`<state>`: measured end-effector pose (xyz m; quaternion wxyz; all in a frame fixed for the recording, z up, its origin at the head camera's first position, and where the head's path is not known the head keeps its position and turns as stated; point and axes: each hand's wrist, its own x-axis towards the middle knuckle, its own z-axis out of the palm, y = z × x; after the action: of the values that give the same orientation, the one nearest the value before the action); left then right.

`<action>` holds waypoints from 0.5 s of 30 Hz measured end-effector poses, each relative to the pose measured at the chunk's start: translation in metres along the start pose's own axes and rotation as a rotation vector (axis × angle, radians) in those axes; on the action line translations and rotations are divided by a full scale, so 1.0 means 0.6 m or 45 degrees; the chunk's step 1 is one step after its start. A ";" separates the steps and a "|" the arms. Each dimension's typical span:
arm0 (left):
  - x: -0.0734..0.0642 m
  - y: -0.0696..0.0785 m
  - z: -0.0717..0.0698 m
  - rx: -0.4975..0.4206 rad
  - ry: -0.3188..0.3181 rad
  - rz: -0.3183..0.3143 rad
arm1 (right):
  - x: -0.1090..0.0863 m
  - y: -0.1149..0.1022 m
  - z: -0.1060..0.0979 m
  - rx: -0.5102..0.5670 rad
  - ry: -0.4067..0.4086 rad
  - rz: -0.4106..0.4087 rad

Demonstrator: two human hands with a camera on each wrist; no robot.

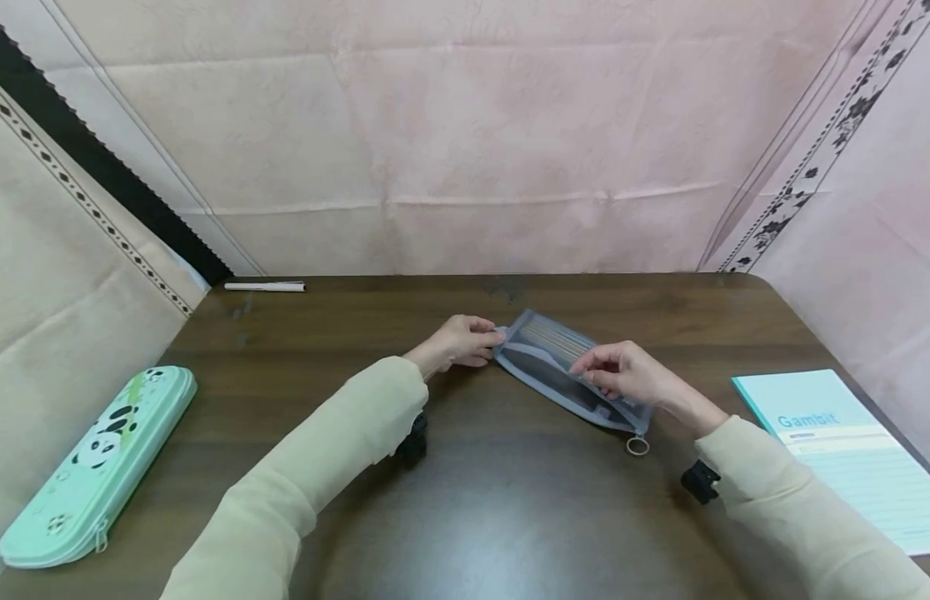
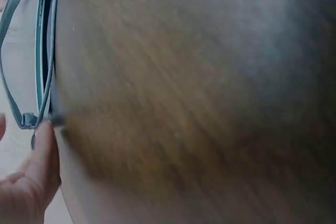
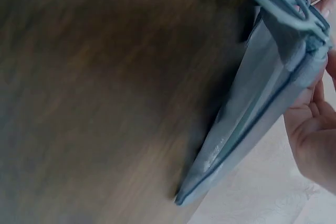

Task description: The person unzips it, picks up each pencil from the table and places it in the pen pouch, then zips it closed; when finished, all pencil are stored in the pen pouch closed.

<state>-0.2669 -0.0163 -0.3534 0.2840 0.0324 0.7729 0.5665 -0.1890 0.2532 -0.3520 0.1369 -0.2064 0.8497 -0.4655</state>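
Note:
A grey-blue zippered pouch, partly see-through, is held slantwise over the middle of the table with its mouth spread. My left hand pinches the pouch's left end between thumb and fingers. At the right part of the mouth, my right hand pinches the edge with bent fingers. A metal-looking ring hangs from the pouch's right end; the right wrist view shows this ring close up. Thin striped contents show through the back wall, though their kind cannot be told. In the left wrist view, only the pouch's rim appears.
To the left lies a mint pencil case with a panda print. A white stick-like object is at the table's far left edge. The notebook marked "Gambit" lies at right, beside my right sleeve. Cloth curtains surround the table.

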 end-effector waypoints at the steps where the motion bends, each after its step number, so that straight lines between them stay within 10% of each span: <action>1: -0.001 -0.002 0.000 -0.012 -0.009 -0.018 | 0.000 0.002 0.002 -0.019 -0.025 -0.021; 9: -0.009 -0.010 0.005 -0.063 -0.057 -0.033 | -0.008 0.003 0.009 -0.130 -0.159 -0.090; 15: -0.030 -0.020 -0.002 -0.073 -0.007 0.000 | -0.036 -0.003 -0.007 -0.154 0.130 0.134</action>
<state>-0.2492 -0.0284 -0.3566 0.2869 0.0258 0.7555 0.5885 -0.1712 0.2657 -0.3474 0.1050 -0.1456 0.8918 -0.4153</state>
